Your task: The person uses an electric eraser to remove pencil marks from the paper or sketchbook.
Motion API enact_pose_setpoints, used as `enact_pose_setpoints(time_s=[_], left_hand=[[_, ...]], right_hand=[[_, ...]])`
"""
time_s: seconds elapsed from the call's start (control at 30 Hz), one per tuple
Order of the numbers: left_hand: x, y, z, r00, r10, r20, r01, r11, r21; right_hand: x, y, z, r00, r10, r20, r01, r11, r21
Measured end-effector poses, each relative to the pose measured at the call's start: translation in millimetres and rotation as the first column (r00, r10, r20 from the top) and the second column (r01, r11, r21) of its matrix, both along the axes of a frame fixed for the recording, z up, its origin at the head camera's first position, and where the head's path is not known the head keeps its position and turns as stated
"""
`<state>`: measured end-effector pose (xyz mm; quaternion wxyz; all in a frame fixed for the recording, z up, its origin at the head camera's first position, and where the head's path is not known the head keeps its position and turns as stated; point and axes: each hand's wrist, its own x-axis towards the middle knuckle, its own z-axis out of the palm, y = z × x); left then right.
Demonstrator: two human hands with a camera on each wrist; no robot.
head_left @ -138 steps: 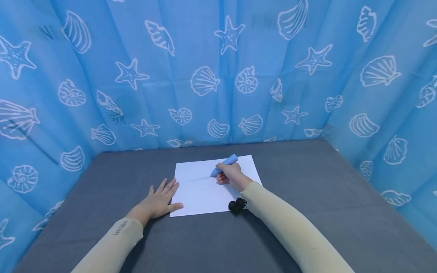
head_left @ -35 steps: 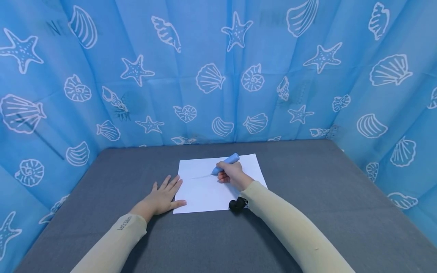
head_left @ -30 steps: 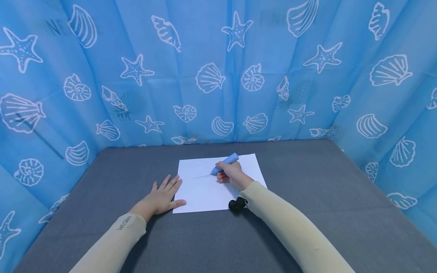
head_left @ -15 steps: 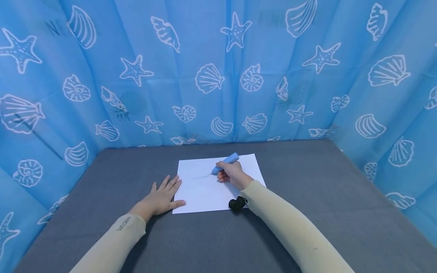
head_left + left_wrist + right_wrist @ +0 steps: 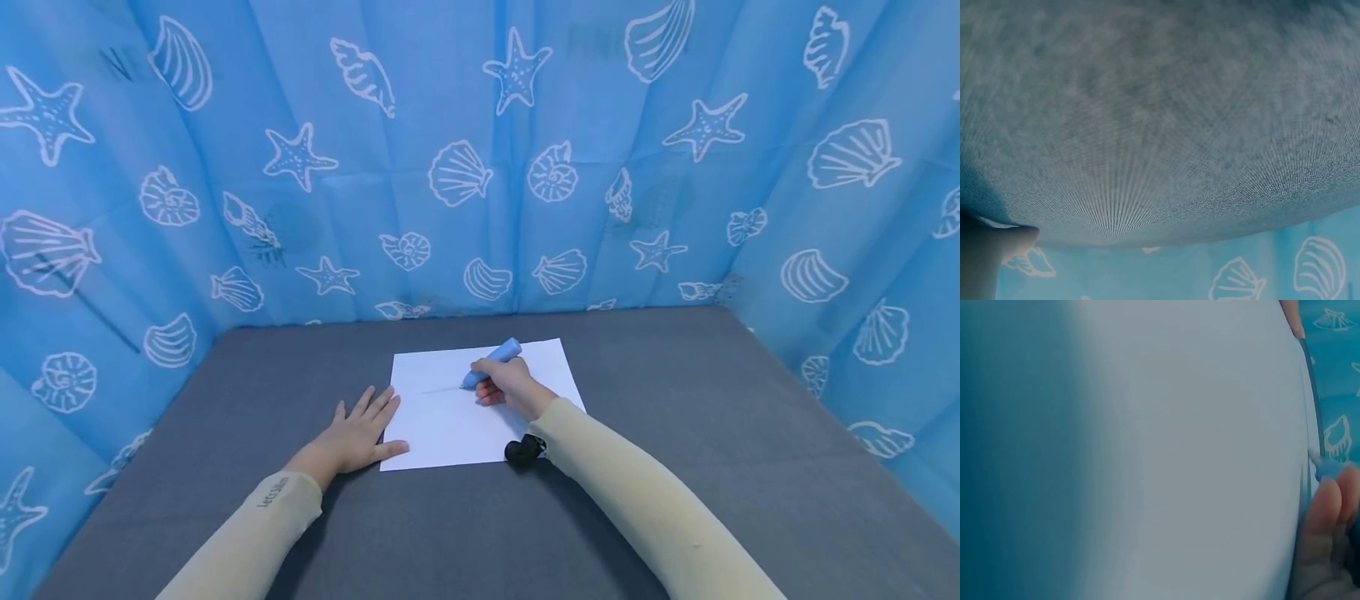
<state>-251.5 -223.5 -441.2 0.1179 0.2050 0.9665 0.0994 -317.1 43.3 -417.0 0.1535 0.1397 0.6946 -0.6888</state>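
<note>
A sheet of white paper (image 5: 442,433) lies on the grey table, with a faint thin line (image 5: 438,391) across its upper left half. My right hand (image 5: 510,385) pinches a thick light-blue pen (image 5: 504,350), tilted, its tip at the right end of that line. In the right wrist view the curled fingertips (image 5: 1325,506) are close behind the pen's blue front end (image 5: 1330,469). My left hand (image 5: 352,437) rests flat with spread fingers, its fingertips and thumb on the paper's left edge. Part of the left hand (image 5: 997,250) shows at the left wrist view's lower corner.
A grey cloth-covered table (image 5: 420,533) surrounds the paper. A blue curtain (image 5: 480,225) with white shell and starfish prints hangs behind it and along both sides. A black wrist device (image 5: 522,451) sits under my right cuff, over the paper's lower edge.
The right hand and pen have shifted slightly left and nearer to me within the last half second. My left hand keeps its place on the paper. The view has shifted a little since the earliest frame.
</note>
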Motion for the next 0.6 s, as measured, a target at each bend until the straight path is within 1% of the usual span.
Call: enact_pose_setpoints(time_s=[0.13, 0.27, 0.37, 0.4, 0.47, 0.5, 0.6], left_hand=[[0.8, 1.5, -0.2, 1.0, -0.002, 0.002, 0.002, 1.0, 0.008], [-1.1, 0.0, -4.7, 1.0, 0.002, -0.008, -0.002, 1.0, -0.01], [-2.9, -0.7, -6.6, 1.0, 0.001, -0.009, -0.001, 1.0, -0.014], [-3.5, -0.9, -6.8, 1.0, 0.002, -0.008, -0.002, 1.0, -0.02], [-3.7, -0.7, -5.9, 1.0, -0.004, -0.004, 0.004, 1.0, 0.002], [-4.1, -0.6, -5.9, 1.0, -0.004, 0.001, 0.004, 1.0, -0.007], [-4.5, -0.7, -5.7, 1.0, -0.007, 0.003, 0.007, 1.0, -0.019]], right_hand=[[0.0, 0.3, -1.6, 1.0, 0.002, -0.003, -0.002, 1.0, 0.008], [0.4, 0.8, -1.2, 1.0, 0.001, -0.002, -0.001, 1.0, 0.004], [0.8, 1.6, 0.3, 1.0, 0.02, 0.004, -0.02, 1.0, 0.005], [0.9, 2.0, 1.1, 1.0, 0.021, 0.004, -0.021, 1.0, -0.001], [0.7, 2.9, 2.6, 1.0, 0.019, 0.012, -0.019, 1.0, -0.016], [0.9, 3.4, 3.6, 1.0, 0.018, 0.02, -0.017, 1.0, -0.024], [0.4, 4.9, 5.3, 0.999, -0.014, 0.038, 0.016, 0.998, -0.06]])
